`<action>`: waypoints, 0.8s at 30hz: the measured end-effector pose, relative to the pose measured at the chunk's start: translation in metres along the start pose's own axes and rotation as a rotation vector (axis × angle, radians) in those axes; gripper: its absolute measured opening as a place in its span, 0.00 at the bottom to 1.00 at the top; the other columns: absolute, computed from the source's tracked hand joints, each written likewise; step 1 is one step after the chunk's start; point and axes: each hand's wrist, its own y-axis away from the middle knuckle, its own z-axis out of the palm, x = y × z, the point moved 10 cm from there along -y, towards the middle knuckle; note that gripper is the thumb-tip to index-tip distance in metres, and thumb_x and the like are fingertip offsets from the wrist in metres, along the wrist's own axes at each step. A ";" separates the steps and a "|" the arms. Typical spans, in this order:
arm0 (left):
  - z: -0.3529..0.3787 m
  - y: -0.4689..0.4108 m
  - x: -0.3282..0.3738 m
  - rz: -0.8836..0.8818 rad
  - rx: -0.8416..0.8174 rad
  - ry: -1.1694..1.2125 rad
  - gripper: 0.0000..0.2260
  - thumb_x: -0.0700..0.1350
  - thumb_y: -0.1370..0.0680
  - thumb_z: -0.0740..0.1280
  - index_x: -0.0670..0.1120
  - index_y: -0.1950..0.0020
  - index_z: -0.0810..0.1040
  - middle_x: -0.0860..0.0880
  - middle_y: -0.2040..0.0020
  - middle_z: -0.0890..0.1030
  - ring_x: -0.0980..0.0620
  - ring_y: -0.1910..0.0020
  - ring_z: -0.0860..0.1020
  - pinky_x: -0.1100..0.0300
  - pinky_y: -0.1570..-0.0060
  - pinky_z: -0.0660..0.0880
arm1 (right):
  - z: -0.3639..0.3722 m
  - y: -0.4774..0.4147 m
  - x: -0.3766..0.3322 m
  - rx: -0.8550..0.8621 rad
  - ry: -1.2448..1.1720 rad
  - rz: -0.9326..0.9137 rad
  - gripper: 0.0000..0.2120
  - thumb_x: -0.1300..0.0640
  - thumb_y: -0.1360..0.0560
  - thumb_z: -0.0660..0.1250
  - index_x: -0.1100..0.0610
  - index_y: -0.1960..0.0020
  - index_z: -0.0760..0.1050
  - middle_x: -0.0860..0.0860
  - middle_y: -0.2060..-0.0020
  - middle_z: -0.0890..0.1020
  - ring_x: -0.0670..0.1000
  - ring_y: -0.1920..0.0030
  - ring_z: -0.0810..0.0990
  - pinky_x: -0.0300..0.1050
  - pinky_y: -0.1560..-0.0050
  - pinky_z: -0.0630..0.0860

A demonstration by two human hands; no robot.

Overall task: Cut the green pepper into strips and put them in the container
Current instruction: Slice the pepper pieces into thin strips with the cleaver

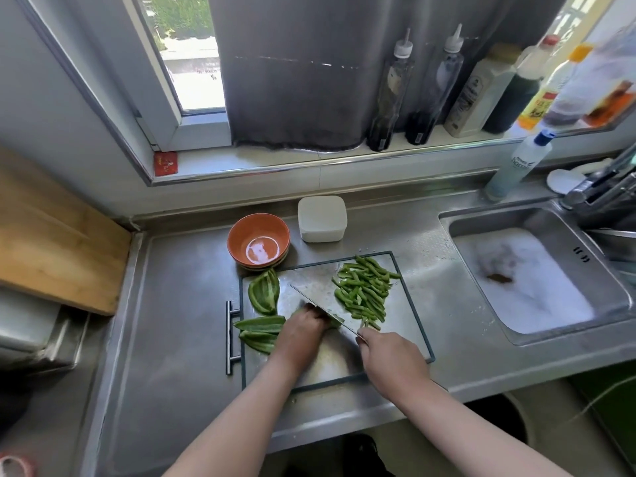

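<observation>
Pinning green pepper piece (336, 321) to cutting board (406, 325) under curled left hand (303, 327) fingers. Gripping knife (299, 292) in right hand (389, 352), fingers wrapped round handle, probably; handle mostly hidden. Resting blade against left knuckles. Leaving strips (364, 290) heaped right of fingertips, uncut pieces (264, 291) left, container (321, 218) well beyond.

A steel sink (481, 223) full of foamy water sits at the worktop's (179, 321) right end, with its tap (599, 187) behind it and a blue-capped squeeze bottle (516, 166) at its back left corner. Sauce bottles (433, 87) line the windowsill's (275, 156) right half beside a grey curtain (292, 80), and a red packet (165, 163) sits at its left corner. A wooden board (55, 235) overlaps the worktop's left edge.
</observation>
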 end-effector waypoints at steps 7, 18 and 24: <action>-0.014 -0.001 0.012 0.048 0.107 0.003 0.14 0.42 0.36 0.80 0.53 0.52 0.87 0.53 0.52 0.85 0.49 0.49 0.77 0.62 0.60 0.78 | 0.005 0.003 0.003 -0.005 0.028 -0.007 0.13 0.51 0.16 0.52 0.50 0.39 0.73 0.53 0.52 0.83 0.59 0.52 0.81 0.49 0.60 0.68; -0.001 0.005 0.004 -0.055 0.097 -0.002 0.17 0.40 0.36 0.82 0.53 0.50 0.87 0.52 0.50 0.84 0.47 0.51 0.80 0.59 0.61 0.79 | 0.006 0.008 0.010 -0.010 0.015 -0.063 0.13 0.51 0.16 0.52 0.49 0.38 0.72 0.51 0.53 0.83 0.57 0.53 0.80 0.49 0.59 0.72; 0.006 0.003 0.001 -0.037 0.100 -0.004 0.12 0.42 0.30 0.74 0.52 0.48 0.86 0.51 0.50 0.84 0.45 0.49 0.80 0.56 0.57 0.81 | 0.008 0.001 0.007 -0.016 0.055 -0.066 0.13 0.52 0.16 0.52 0.50 0.39 0.73 0.52 0.52 0.83 0.58 0.54 0.81 0.47 0.62 0.67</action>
